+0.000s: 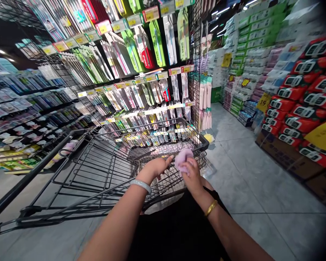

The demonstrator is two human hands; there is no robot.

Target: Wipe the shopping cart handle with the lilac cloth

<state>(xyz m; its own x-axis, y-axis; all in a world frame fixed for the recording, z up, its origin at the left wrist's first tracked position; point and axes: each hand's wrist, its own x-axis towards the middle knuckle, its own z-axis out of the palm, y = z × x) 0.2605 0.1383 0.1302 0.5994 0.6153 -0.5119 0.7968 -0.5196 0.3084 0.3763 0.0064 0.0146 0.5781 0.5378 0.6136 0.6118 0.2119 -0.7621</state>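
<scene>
A black wire shopping cart [105, 159] stands in front of me, its handle toward the left. My left hand [158, 167], with a pale bangle at the wrist, is curled over the cart's near top rim, its index finger stretched along it. Just to its right, my right hand [191, 174], with a gold bracelet, holds a fluffy light purple cloth [184, 159] bunched in the fingers. The cloth is against or just above the same rim, close to the cart's front corner. The fingers hide part of the cloth and rim.
A rack of toothbrushes [141, 50] rises right behind the cart. Red packs [296, 98] are stacked on the right, above brown cartons [282, 156]. More hanging goods [29, 108] fill the left side. Grey tiled floor [239, 174] runs along the right of the cart.
</scene>
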